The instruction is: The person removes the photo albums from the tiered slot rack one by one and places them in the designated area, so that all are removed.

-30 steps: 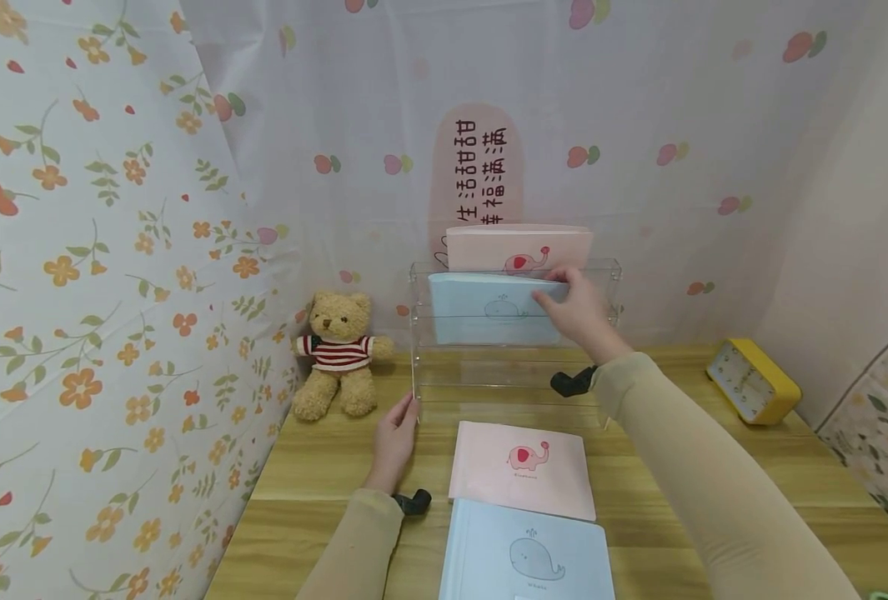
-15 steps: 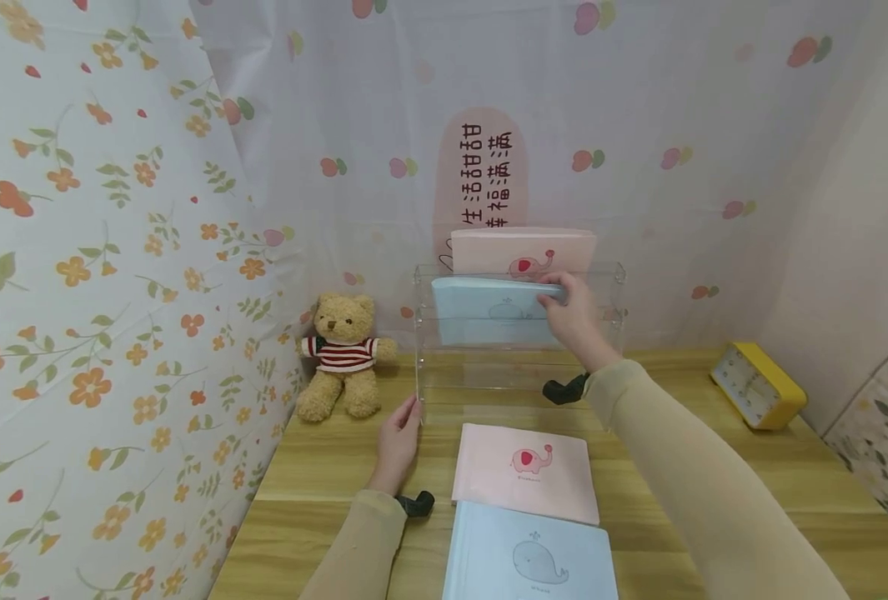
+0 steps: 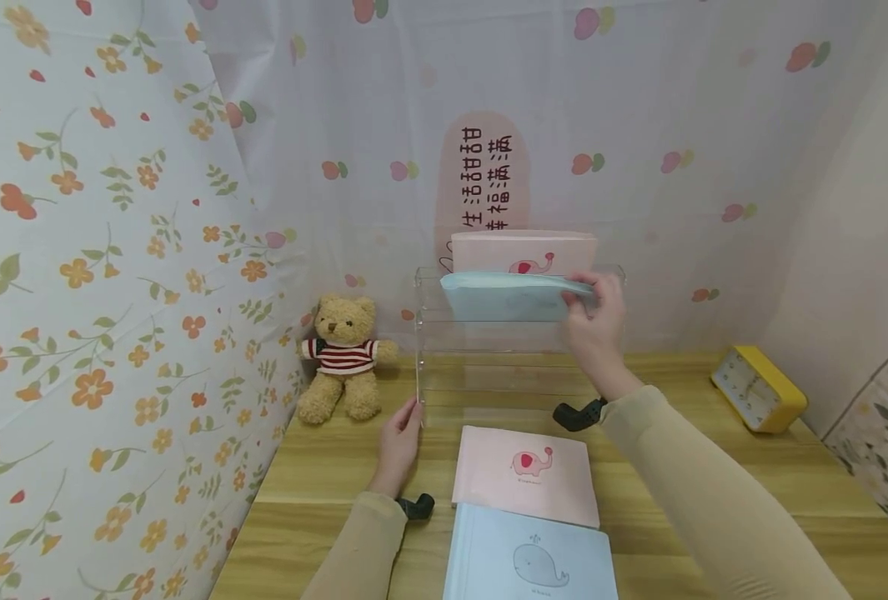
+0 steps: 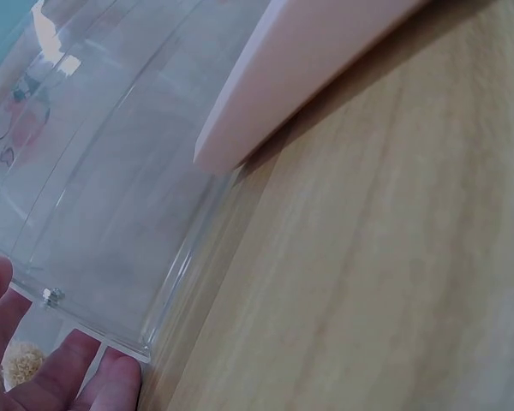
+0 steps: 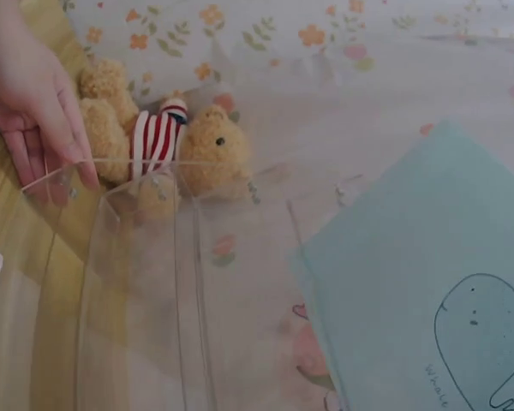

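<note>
Pinching the light-blue whale booklet near the right end of its upper edge, the right hand lies right of the frame's centre in the head view. The booklet is at the middle of that frame, at an upper tier of the clear rack and below the standing elephant booklet; whether its lower edge is seated or free cannot be told. At lower left of centre, the left hand grips the rack's side panel low down, thumb and fingers to either side of it.

Likely faults: held at one end only, the booklet could pivot, its left end dipping or catching on a clear ledge. A sideways pull high on the right might also tip or skew the rack, since the only steadying hold is low on the left.

Orientation: the booklet's long axis runs left to right across the frame, its upper edge falling slightly rightward. Its cover, the whale drawing faint, faces the viewer, foreshortened. In the right wrist view it slants across the lower right, drawing visible.
</note>
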A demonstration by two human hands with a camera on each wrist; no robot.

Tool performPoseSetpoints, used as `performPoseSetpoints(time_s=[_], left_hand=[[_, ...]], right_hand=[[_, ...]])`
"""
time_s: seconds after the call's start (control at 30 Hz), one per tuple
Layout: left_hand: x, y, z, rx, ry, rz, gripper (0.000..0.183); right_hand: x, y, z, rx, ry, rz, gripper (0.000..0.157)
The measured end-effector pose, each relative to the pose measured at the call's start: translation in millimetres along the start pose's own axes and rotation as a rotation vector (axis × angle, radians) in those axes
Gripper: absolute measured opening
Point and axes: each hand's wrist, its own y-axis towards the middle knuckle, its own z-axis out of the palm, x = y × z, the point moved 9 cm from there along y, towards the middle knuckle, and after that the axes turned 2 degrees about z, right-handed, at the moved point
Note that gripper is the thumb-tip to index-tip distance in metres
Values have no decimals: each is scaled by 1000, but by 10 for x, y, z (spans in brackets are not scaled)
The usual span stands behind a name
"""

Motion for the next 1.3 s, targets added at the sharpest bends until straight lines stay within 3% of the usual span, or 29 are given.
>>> performPoseSetpoints(time_s=[0.1, 0.2, 0.37, 0.67, 0.93, 1.3], left_hand=[[8, 6, -10, -9, 6, -3, 42], [-2, 9, -4, -6, 10, 7, 43], [-3, -19, 5, 1, 8, -1, 42], [-12, -25, 3, 2, 9, 9, 42], [14, -25, 11, 2, 8, -1, 41], [-16, -15, -1, -1, 3, -2, 41]], right_hand=[[29, -89, -196, -27, 29, 5, 18], [-40, -218, -450, -67, 6, 74, 20], [-288, -522, -869, -102, -55, 181, 23], [-665, -1140, -1460, -98, -124, 291, 22], [-948, -1351, -1794, -99, -190, 380, 26], [-1281, -1503, -2035, -23, -299, 523, 25]])
